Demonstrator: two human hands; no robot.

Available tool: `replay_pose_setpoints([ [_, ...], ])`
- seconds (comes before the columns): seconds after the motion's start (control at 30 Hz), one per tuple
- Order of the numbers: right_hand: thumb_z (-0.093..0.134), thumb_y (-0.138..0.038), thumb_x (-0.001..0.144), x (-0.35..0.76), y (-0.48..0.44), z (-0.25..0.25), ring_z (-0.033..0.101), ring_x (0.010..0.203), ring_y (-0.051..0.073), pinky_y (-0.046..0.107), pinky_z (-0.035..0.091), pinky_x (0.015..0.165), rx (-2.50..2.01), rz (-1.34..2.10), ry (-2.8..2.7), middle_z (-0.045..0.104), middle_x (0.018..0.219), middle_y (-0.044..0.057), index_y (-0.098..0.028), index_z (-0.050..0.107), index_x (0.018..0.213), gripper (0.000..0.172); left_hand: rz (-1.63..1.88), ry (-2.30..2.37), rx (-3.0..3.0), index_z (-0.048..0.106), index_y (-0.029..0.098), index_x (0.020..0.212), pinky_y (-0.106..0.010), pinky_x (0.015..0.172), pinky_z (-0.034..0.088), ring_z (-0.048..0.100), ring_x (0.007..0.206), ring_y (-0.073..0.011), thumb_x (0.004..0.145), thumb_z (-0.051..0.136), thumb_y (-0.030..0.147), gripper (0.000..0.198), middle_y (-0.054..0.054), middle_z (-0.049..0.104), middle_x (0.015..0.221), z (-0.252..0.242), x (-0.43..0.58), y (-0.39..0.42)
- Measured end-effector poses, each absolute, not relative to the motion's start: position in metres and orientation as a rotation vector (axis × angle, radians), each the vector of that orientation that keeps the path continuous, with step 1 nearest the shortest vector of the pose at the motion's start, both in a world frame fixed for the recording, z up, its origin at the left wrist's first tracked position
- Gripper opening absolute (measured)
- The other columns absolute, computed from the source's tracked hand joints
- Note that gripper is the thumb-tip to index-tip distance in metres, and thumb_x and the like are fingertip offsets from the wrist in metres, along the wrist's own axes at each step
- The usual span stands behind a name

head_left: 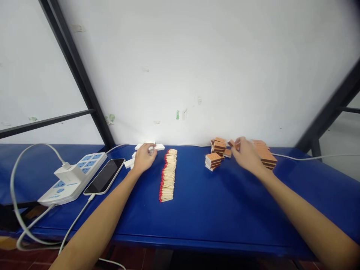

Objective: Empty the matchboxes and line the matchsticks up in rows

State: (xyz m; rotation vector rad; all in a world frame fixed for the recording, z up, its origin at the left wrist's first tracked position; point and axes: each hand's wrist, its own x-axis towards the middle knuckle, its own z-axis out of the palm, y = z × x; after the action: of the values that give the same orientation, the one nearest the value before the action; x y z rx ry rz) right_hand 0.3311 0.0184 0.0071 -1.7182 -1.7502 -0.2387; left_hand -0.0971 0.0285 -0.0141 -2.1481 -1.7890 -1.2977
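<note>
I observe orange-brown matchboxes (213,158), print too small to read. Right hand (248,153) pinches 1 box (231,143); left hand (144,157): I cannot tell its grip.

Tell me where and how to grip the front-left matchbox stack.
Probably grip the stack low, by its left and right sides, from the front: its layers look uneven, so a high grip might spill them, and the matchbox pile close behind crowds its back.

Left forearm (109,210), at 8 o'clock: bare, smooth, tapering to the wrist. Left hand (144,158): ungloved. Right forearm (298,210), at 4 o'clock: bare, likewise tapering. Right hand (246,154): ungloved, outline blurred.
</note>
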Motion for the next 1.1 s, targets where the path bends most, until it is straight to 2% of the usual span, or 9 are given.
replay_pose_setpoints([
  [0.07, 0.044, -0.029, 0.093, 0.333, 0.020, -0.001, 0.062, 0.088, 0.028, 0.038, 0.046, 0.075, -1.878, -0.294, -1.807, 0.064, 0.099, 0.017, -0.016, 0.055, 0.107, 0.022, -1.104, -1.789, -2.087, 0.069, 0.019, 0.112, -0.037, 0.091, 0.047, 0.063, 0.096, -0.0254, 0.087, 0.055, 0.031, 0.031, -0.009, 0.067, 0.111, -0.015, -0.102, 0.029],
  [0.17, 0.038, -0.028, 0.097, 0.327, 0.023, -0.005, 0.065, 0.086, 0.030, 0.039, 0.047, 0.073, -2.074, -0.332, -1.871, 0.061, 0.105, 0.022, -0.012, 0.056, 0.111, 0.028, -0.843, -1.854, -2.028, 0.067, 0.021, 0.120, -0.041, 0.092, 0.047, 0.059, 0.107, -0.0309, 0.085, 0.056, 0.030, 0.037, -0.012, 0.063, 0.116, -0.016, -0.105, 0.028],
  [0.3, 0.034, -0.034, 0.101, 0.319, 0.032, -0.005, 0.069, 0.086, 0.033, 0.041, 0.049, 0.071, -2.153, -0.253, -1.911, 0.062, 0.106, 0.026, -0.008, 0.056, 0.117, 0.038, -0.700, -1.910, -1.987, 0.067, 0.024, 0.120, -0.043, 0.086, 0.047, 0.058, 0.108, -0.0335, 0.082, 0.060, 0.030, 0.039, -0.013, 0.059, 0.116, -0.017, -0.104, 0.025],
  [0.47, 0.036, -0.039, 0.099, 0.319, 0.037, 0.000, 0.068, 0.089, 0.034, 0.042, 0.048, 0.074, -2.125, -0.226, -1.869, 0.065, 0.104, 0.026, -0.008, 0.061, 0.111, 0.042, -0.646, -1.948, -1.944, 0.069, 0.024, 0.114, -0.044, 0.083, 0.047, 0.057, 0.107, -0.0333, 0.083, 0.059, 0.028, 0.033, -0.013, 0.059, 0.112, -0.012, -0.103, 0.021],
  [0.6, 0.039, -0.033, 0.096, 0.316, 0.021, 0.018, 0.067, 0.088, 0.030, 0.041, 0.045, 0.079, -1.935, -0.348, -1.852, 0.070, 0.103, 0.018, -0.016, 0.064, 0.107, 0.032, -0.668, -1.974, -1.883, 0.069, 0.023, 0.116, -0.045, 0.084, 0.047, 0.055, 0.107, -0.0344, 0.083, 0.059, 0.030, 0.035, -0.014, 0.059, 0.115, -0.009, -0.104, 0.020],
  [0.7, 0.043, -0.037, 0.094, 0.305, 0.007, 0.031, 0.066, 0.077, 0.025, 0.040, 0.042, 0.083, -1.776, -0.316, -1.829, 0.072, 0.080, 0.006, -0.022, 0.065, 0.098, 0.026, -0.696, -1.978, -1.853, 0.069, 0.021, 0.116, -0.047, 0.085, 0.047, 0.052, 0.110, -0.0362, 0.082, 0.061, 0.032, 0.037, -0.015, 0.059, 0.119, -0.011, -0.104, 0.019],
  [0.83, 0.046, -0.036, 0.092, 0.290, -0.004, 0.032, 0.062, 0.061, 0.022, 0.034, 0.041, 0.069, -1.677, -0.185, -1.817, 0.066, 0.061, 0.002, -0.024, 0.066, 0.092, 0.024, -0.779, -1.900, -1.833, 0.071, 0.021, 0.115, -0.047, 0.089, 0.045, 0.046, 0.118, -0.0374, 0.083, 0.061, 0.030, 0.035, -0.015, 0.057, 0.126, -0.014, -0.101, 0.017],
  [0.93, 0.047, -0.032, 0.091, 0.286, -0.004, 0.023, 0.065, 0.068, 0.022, 0.032, 0.042, 0.066, -1.537, -0.130, -1.873, 0.071, 0.075, 0.004, -0.023, 0.067, 0.095, 0.022, -0.801, -1.742, -1.962, 0.071, 0.021, 0.111, -0.045, 0.094, 0.042, 0.047, 0.117, -0.0334, 0.087, 0.056, 0.029, 0.030, -0.013, 0.060, 0.124, -0.011, -0.097, 0.016],
  [1.1, 0.046, -0.026, 0.092, 0.286, -0.002, 0.012, 0.066, 0.093, 0.024, 0.035, 0.047, 0.080, -1.284, -0.143, -2.076, 0.072, 0.101, 0.007, -0.022, 0.067, 0.092, 0.022, -0.604, -1.532, -2.324, 0.073, 0.022, 0.099, -0.045, 0.095, 0.039, 0.053, 0.109, -0.0293, 0.089, 0.050, 0.025, 0.025, -0.009, 0.069, 0.105, -0.006, -0.095, 0.017],
])
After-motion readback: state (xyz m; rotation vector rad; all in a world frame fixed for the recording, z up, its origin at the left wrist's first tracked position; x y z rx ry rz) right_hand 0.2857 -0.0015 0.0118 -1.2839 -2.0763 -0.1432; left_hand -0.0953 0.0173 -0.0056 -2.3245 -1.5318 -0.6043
